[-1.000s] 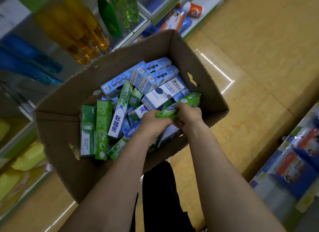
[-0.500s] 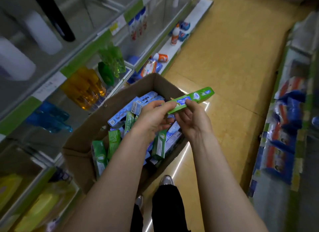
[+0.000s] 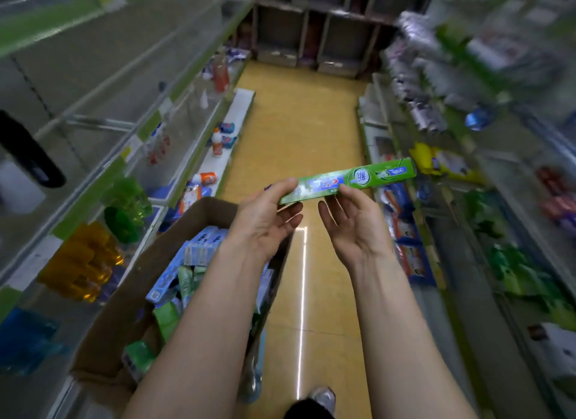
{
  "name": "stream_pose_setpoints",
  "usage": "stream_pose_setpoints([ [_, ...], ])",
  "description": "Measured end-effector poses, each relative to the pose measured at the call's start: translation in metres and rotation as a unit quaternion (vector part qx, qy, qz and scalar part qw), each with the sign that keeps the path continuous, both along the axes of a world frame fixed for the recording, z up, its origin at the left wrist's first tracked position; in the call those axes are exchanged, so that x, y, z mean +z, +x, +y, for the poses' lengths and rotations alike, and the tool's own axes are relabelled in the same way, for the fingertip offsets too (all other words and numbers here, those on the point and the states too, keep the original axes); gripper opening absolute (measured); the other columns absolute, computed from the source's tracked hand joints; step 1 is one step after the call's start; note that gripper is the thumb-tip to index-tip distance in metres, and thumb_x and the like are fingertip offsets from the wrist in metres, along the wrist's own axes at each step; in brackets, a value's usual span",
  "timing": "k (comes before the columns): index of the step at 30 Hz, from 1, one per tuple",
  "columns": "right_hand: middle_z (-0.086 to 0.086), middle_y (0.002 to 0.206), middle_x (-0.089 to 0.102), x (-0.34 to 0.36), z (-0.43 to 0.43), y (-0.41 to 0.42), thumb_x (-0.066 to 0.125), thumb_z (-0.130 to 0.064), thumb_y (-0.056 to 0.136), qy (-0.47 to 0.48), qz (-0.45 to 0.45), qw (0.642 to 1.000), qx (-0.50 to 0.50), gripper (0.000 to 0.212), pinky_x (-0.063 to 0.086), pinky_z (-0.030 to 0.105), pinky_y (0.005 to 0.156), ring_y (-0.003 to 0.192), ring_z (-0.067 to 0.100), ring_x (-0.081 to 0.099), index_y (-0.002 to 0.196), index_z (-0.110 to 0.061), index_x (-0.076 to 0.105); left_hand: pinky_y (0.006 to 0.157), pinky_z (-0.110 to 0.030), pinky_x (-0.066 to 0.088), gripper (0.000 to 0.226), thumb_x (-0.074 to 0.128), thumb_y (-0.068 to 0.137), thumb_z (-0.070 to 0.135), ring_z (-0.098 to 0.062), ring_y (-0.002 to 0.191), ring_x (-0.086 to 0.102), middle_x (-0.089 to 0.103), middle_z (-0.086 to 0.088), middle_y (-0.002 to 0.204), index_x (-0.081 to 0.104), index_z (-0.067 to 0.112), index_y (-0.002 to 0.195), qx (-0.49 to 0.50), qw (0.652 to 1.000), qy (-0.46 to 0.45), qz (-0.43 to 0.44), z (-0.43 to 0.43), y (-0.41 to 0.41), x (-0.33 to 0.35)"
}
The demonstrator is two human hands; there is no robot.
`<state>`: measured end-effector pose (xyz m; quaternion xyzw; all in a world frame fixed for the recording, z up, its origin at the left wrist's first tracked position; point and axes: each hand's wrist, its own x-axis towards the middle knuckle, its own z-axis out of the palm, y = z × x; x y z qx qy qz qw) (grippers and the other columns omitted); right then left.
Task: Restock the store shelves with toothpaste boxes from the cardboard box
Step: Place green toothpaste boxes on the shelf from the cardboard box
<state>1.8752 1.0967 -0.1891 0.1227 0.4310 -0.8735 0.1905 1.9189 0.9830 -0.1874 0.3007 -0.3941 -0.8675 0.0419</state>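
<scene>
I hold a long green toothpaste box (image 3: 358, 178) level over the aisle at chest height. My left hand (image 3: 268, 219) pinches its left end, thumb on top and fingers underneath. My right hand (image 3: 352, 222) is palm-up just below the box's middle; its thumb tip touches the lower edge and the fingers hang relaxed. The brown cardboard box (image 3: 124, 294) sits low on my left, under my left forearm. It holds several blue-and-white and green toothpaste boxes (image 3: 199, 250).
Glass shelves with green edge strips (image 3: 93, 184) run along the left, carrying yellow bottles (image 3: 84, 262), green bottles (image 3: 131, 200) and orange-capped bottles. Packed shelves of bagged goods (image 3: 452, 166) line the right. The yellow floor aisle (image 3: 299, 122) ends at dark cabinets. My shoe (image 3: 324, 397) shows below.
Both hands lifted the green toothpaste box out of the cardboard box and up to chest height. My view swung up from the box to the aisle. The right hand's grip loosened.
</scene>
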Motion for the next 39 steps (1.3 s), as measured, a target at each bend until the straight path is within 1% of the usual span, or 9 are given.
stream_pose_setpoints([
  [5,-0.001,0.089,0.067,0.031,0.059,0.022,0.053,-0.003,0.091,-0.015,0.048,0.997,-0.060,0.016,0.050,0.029,0.087,0.082,0.010,0.063,0.095,-0.014,0.062,0.060,-0.026,0.049,0.012,0.071,0.081,0.019,-0.014,0.067,0.060,0.062,-0.001,0.082,0.060,0.018,0.081,-0.067,0.997,0.012,0.035,0.049,-0.001,0.025],
  [10,0.005,0.096,0.067,0.053,0.136,0.044,0.054,-0.003,0.090,-0.041,0.087,0.987,-0.129,0.028,0.056,0.025,0.076,0.088,0.014,0.064,0.117,-0.008,0.058,0.064,-0.026,0.050,0.011,0.070,0.082,0.020,-0.012,0.063,0.060,0.062,0.000,0.079,0.061,0.017,0.087,-0.146,0.986,-0.001,0.080,0.121,0.008,0.057],
  [16,0.011,0.103,0.069,0.078,0.238,0.091,0.055,-0.002,0.089,-0.045,0.131,0.968,-0.207,0.035,0.053,0.036,0.091,0.091,0.019,0.067,0.124,-0.001,0.057,0.063,-0.025,0.047,0.008,0.066,0.085,0.018,-0.012,0.061,0.057,0.064,0.003,0.066,0.062,0.019,0.078,-0.228,0.967,0.012,0.117,0.227,0.038,0.084],
  [18,0.009,0.090,0.071,0.086,0.271,0.111,0.052,0.000,0.091,-0.044,0.149,0.959,-0.236,0.023,0.058,0.031,0.079,0.081,0.016,0.069,0.112,-0.004,0.060,0.064,-0.025,0.047,0.004,0.066,0.086,0.019,-0.012,0.063,0.057,0.064,0.001,0.071,0.063,0.018,0.083,-0.254,0.959,0.018,0.123,0.260,0.052,0.089],
  [20,0.009,0.093,0.070,0.090,0.300,0.131,0.052,0.001,0.091,-0.041,0.161,0.951,-0.261,0.028,0.058,0.025,0.067,0.077,0.014,0.069,0.117,-0.004,0.058,0.063,-0.025,0.048,0.002,0.066,0.085,0.019,-0.012,0.064,0.058,0.064,0.000,0.074,0.064,0.018,0.085,-0.273,0.953,0.018,0.129,0.290,0.066,0.093],
  [23,0.013,0.104,0.066,0.097,0.340,0.161,0.052,0.002,0.090,-0.040,0.174,0.939,-0.295,0.040,0.058,0.024,0.069,0.080,0.015,0.068,0.130,-0.002,0.051,0.063,-0.026,0.047,0.003,0.064,0.086,0.018,-0.012,0.064,0.057,0.063,0.000,0.073,0.063,0.017,0.084,-0.301,0.944,0.019,0.136,0.332,0.088,0.100],
  [27,0.005,0.085,0.068,0.111,0.391,0.197,0.051,-0.009,0.094,-0.033,0.182,0.921,-0.343,0.009,0.057,0.027,0.071,0.077,0.015,0.067,0.098,-0.011,0.058,0.066,-0.027,0.046,0.003,0.063,0.086,0.016,-0.014,0.068,0.056,0.061,-0.002,0.074,0.062,0.016,0.083,-0.337,0.930,0.037,0.141,0.384,0.114,0.111],
  [32,0.006,0.092,0.066,0.130,0.452,0.243,0.054,-0.035,0.094,-0.030,0.184,0.879,-0.440,0.020,0.056,0.036,0.079,0.089,0.019,0.064,0.096,-0.016,0.060,0.064,-0.027,0.047,0.007,0.060,0.086,0.012,-0.015,0.068,0.055,0.061,-0.002,0.074,0.058,0.018,0.085,-0.378,0.910,0.043,0.165,0.438,0.137,0.124],
  [39,0.001,0.075,0.066,0.136,0.506,0.281,0.060,-0.022,0.092,0.006,0.161,0.820,-0.550,0.009,0.052,0.028,0.062,0.077,0.014,0.062,0.085,-0.016,0.061,0.066,-0.028,0.049,0.023,0.054,0.086,0.004,-0.015,0.071,0.058,0.063,-0.006,0.084,0.055,0.012,0.107,-0.420,0.887,0.055,0.182,0.504,0.152,0.130],
])
